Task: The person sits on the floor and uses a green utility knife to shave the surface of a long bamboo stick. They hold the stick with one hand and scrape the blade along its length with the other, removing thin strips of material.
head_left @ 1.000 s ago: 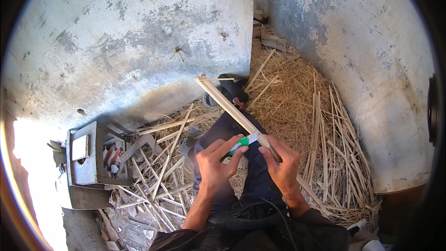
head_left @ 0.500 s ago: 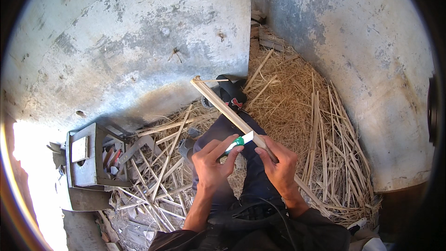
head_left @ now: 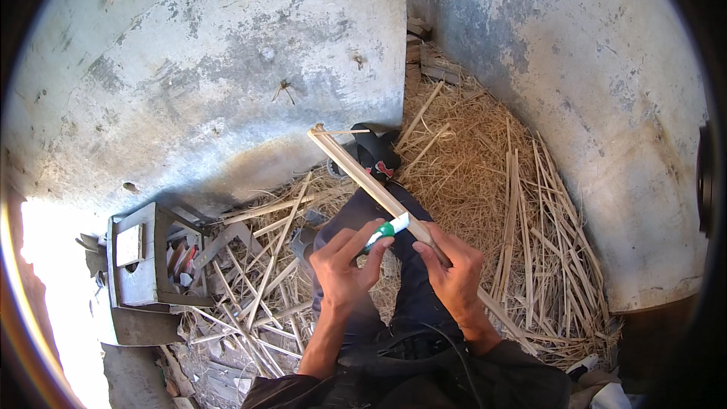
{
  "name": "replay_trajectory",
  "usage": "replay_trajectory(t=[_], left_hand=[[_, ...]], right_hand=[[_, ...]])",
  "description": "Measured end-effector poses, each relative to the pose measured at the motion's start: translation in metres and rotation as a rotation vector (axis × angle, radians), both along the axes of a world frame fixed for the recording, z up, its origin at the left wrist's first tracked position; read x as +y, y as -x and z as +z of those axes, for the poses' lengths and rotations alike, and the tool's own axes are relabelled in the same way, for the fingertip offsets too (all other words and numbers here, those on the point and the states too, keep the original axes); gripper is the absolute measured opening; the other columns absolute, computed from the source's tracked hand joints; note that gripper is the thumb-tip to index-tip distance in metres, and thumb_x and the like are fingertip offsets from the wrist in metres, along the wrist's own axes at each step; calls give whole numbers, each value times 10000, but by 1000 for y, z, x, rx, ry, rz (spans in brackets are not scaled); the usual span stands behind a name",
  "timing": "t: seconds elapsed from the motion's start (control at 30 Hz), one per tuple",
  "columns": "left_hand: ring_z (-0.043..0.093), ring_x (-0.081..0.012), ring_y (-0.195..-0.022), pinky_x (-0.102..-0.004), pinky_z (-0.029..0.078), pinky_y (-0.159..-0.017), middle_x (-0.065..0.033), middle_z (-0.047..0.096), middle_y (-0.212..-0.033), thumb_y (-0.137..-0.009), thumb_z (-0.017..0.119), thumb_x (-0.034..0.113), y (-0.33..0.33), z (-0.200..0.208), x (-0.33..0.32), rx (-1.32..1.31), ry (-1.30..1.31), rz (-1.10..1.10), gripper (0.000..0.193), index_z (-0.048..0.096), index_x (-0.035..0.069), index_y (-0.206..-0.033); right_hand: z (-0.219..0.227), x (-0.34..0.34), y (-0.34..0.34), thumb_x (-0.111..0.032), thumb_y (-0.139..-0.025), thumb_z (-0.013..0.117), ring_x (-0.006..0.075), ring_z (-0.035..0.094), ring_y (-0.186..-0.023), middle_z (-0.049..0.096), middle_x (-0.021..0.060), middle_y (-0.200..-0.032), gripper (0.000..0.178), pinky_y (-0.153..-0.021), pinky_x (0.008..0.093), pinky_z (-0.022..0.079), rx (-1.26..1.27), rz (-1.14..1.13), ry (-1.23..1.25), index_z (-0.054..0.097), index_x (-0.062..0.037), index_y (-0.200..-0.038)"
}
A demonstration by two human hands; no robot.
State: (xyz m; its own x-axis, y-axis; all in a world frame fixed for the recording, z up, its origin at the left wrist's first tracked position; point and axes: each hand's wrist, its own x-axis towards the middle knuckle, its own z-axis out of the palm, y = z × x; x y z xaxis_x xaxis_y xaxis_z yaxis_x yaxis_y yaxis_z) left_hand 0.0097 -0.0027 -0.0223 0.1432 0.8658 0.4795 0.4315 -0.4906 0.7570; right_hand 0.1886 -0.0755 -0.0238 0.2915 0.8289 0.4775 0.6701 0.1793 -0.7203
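Observation:
My left hand (head_left: pixel 344 265) is closed around the green handle of a short knife (head_left: pixel 382 231), its pale, broad blade pointing right. The blade lies against a long, light wooden strip (head_left: pixel 360 173), a little above the fingers of my other hand. My right hand (head_left: pixel 454 265) grips that strip with thumb and fingers. It slants up and left over my legs, and a thin split sliver (head_left: pixel 350 132) sticks out sideways at its far end. Below my right wrist, a length of strip shows slanting down, seemingly the same piece.
Curly shavings (head_left: pixel 462 129) cover the ground ahead. Cut strips (head_left: pixel 522 220) lie piled at the right, and more sticks (head_left: pixel 265 288) are scattered at the left. A worn wooden box (head_left: pixel 140 265) with odds and ends stands far left. Stained walls (head_left: pixel 219 68) rise ahead and right.
The knife blade has shifted very slightly left and up along the strip. Both hands keep their hold and have otherwise hardly moved.

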Motion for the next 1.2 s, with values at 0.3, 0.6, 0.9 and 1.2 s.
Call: replay_trajectory(t=[0.3,0.6,0.9,1.2], left_hand=[[648,-124,-720,-311,512,-685,-117,754,-802,-915,833,106,35,14,49,-42,-97,240,252,824,-16,-1136],[569,-81,-674,-257,440,-608,-58,696,-750,-917,854,140,42,9,64,-113,-129,257,274,821,-10,-1144],[408,-30,-567,-216,265,-495,44,540,-724,-1081,676,318,46,-6,64,-663,418,-181,353,744,-5,-1203],[361,-45,-516,-216,252,-464,40,440,-692,-1104,606,416,45,-9,58,-1055,618,-420,450,675,-11,-1229]], right_hand=[[-10,-20,2,-154,-941,833,210,604,-557,643,106,-712,328,-530,357,465,50,23,97,771,-57,-1249],[-18,-26,-3,-154,-952,821,176,650,-610,712,107,-791,330,-560,329,487,114,57,115,766,-38,-1257],[-15,-28,-21,-189,-1006,761,64,645,-711,792,75,-914,385,-646,265,516,415,269,425,739,-50,-1365],[-20,-26,-22,-203,-1024,754,36,595,-757,758,27,-898,416,-666,240,487,494,246,349,712,-33,-1401]])
